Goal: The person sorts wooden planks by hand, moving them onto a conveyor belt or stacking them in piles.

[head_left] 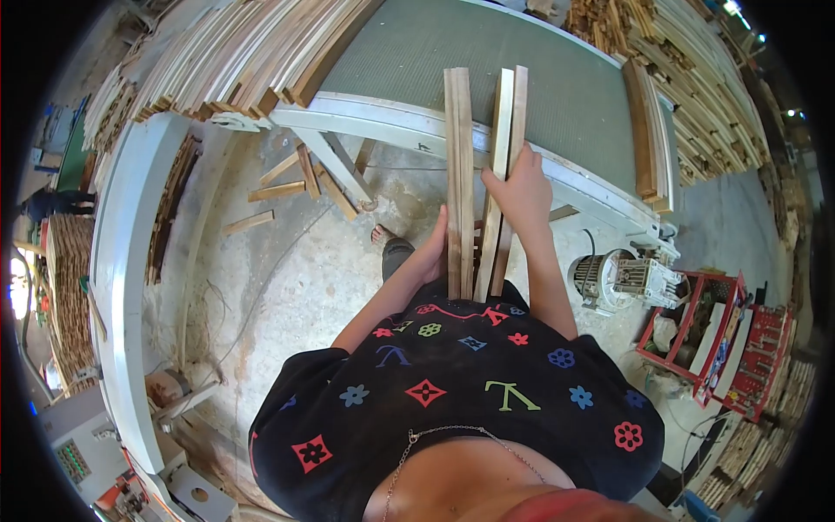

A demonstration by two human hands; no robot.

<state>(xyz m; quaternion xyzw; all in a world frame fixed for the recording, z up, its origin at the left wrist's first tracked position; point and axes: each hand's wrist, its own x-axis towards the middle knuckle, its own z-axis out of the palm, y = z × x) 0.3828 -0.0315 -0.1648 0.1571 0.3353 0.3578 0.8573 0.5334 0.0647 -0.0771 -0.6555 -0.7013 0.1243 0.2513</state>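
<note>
Several long wooden strips point away from my body, their near ends against my dark shirt and their far ends over the green conveyor belt [391, 61]. They form two bundles with a gap between them. My left hand [432, 252] is closed at the outer side of the left bundle [458, 174], its fingers partly hidden behind the wood. My right hand [520, 193] grips the right bundle [502, 130], with a pale strip and a browner one spread slightly apart at the top.
Rows of wooden strips [243, 56] lie at the belt's left; more wood [644, 130] sits at its right end. A motor [600, 277] and red rack [696, 335] stand at the right. Loose offcuts [278, 191] lie on the floor. A person [61, 204] is far left.
</note>
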